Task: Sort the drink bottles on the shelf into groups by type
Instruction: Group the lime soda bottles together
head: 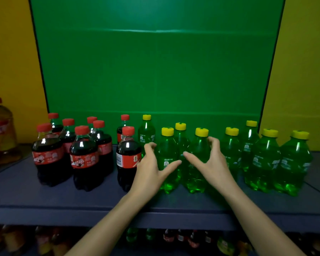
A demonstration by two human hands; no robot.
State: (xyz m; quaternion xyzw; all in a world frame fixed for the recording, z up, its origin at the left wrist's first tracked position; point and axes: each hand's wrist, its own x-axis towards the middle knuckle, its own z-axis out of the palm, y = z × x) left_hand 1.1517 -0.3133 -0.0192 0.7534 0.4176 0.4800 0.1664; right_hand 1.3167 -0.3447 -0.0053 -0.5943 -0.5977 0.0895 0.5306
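Left hand (151,169), right hand (209,161): side by side, fingers spread and curved, neither clamped. Each cups one green plastic bottle with yellow cap (167,150) (199,145); contact unclear. Dark cola bottles with red caps (83,154) left of left hand, further green bottles (266,154) right of right hand, all upright on blue shelf (44,196).

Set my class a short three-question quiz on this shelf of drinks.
1. True or false: the cola bottles stand left of the green bottles.
2. The green bottles' caps are: A red, B yellow, C white.
3. Which bottles are the left hand and right hand at?
Key: 1 true; 2 B; 3 green bottles.
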